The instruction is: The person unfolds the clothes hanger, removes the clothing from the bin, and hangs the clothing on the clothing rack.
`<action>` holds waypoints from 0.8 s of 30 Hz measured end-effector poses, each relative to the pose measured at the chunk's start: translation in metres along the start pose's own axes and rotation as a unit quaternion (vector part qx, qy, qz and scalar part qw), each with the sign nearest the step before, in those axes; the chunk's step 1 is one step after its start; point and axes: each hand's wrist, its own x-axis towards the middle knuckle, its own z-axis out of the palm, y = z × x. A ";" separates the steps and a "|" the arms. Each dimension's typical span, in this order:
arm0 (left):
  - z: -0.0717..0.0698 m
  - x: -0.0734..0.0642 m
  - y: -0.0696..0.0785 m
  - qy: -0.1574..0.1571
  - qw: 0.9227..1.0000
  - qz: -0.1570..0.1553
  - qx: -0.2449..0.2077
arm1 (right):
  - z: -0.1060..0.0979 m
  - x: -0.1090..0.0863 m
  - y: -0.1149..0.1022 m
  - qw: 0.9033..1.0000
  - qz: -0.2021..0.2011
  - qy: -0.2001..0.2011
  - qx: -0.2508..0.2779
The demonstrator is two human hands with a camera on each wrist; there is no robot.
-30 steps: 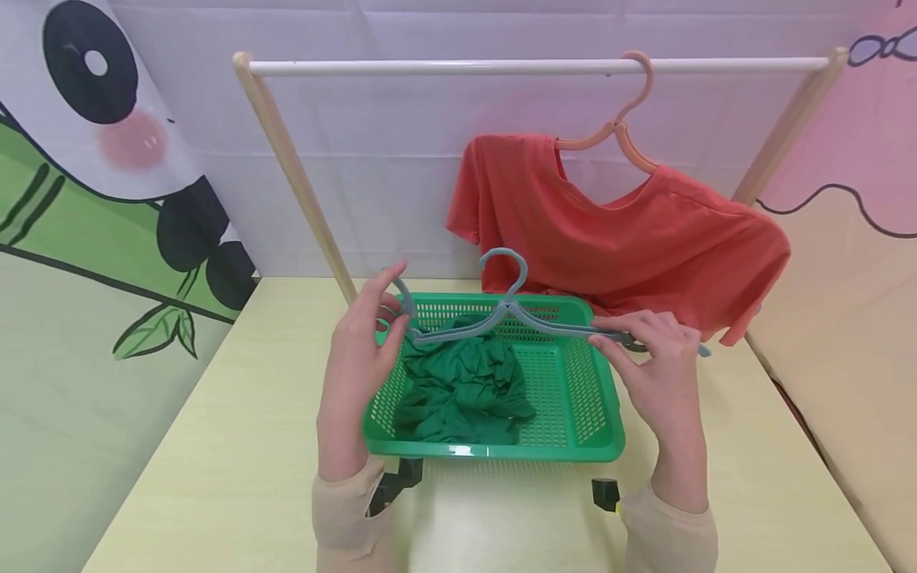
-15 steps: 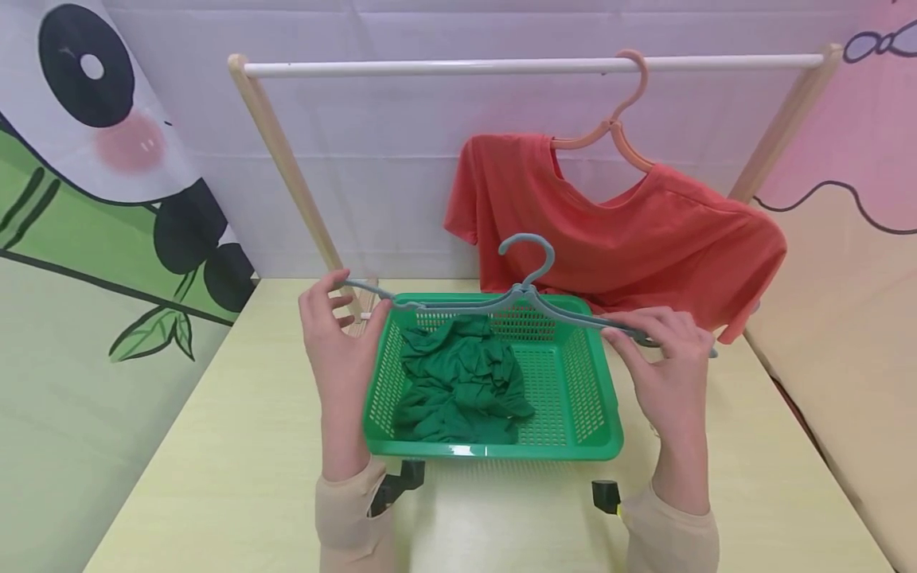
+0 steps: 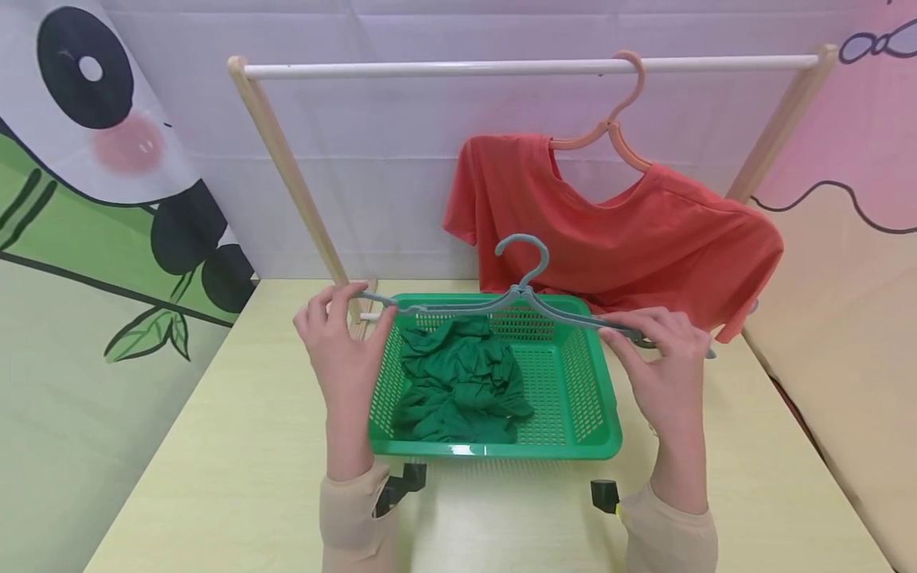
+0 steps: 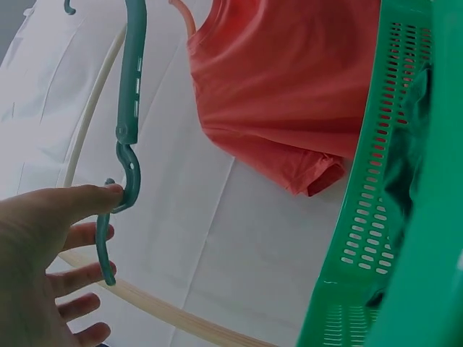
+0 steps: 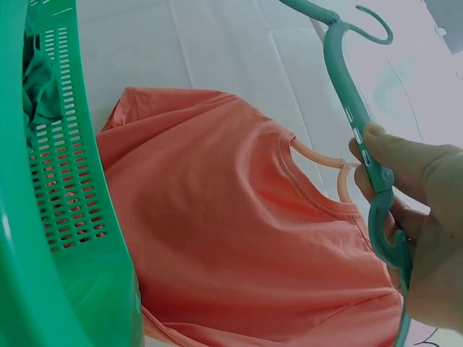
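A grey-blue clothes hanger (image 3: pixel 524 293) with jointed arm ends is held level over the back of the green basket (image 3: pixel 494 452), its hook upward. My left hand (image 3: pixel 340 342) pinches the hanger's left end piece between thumb and fingers. In the left wrist view that end piece (image 4: pixel 105 249) extends past the joint, across the fingers. The right hand (image 3: pixel 662 358) grips the other arm near its joint, thumb on the slotted part (image 5: pixel 362 137) in the right wrist view. A crumpled dark green garment (image 3: pixel 462 382) lies in the basket's left part.
Behind the basket stands a clothes rack with a white bar (image 3: pixel 430 69) and wooden posts (image 3: pixel 294 175). A red T-shirt (image 3: pixel 609 239) hangs from it on an orange hanger (image 3: pixel 632 147), right of centre. A pale tabletop (image 3: pixel 215 461) lies underneath; printed cloth (image 3: pixel 401 159) hangs behind.
The hanger's left end piece has swung from upright to pointing outward, with my left hand moving left. The hanger rose slightly and shifted right, then settled; my right hand stayed on its arm.
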 end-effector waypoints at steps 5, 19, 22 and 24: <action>0.001 0.000 0.001 -0.041 0.989 0.139 0.019 | 0.002 0.001 -0.001 1.000 -0.023 -0.016 -0.003; 0.006 -0.006 0.007 -0.165 0.964 0.206 -0.013 | 0.003 0.000 -0.001 0.999 -0.037 -0.015 -0.028; 0.008 -0.006 0.007 -0.172 0.966 0.191 -0.038 | 0.003 -0.001 -0.001 0.999 -0.030 -0.004 -0.023; 0.008 -0.005 0.007 -0.172 0.968 0.173 -0.065 | 0.005 -0.001 -0.001 1.000 -0.019 0.003 -0.013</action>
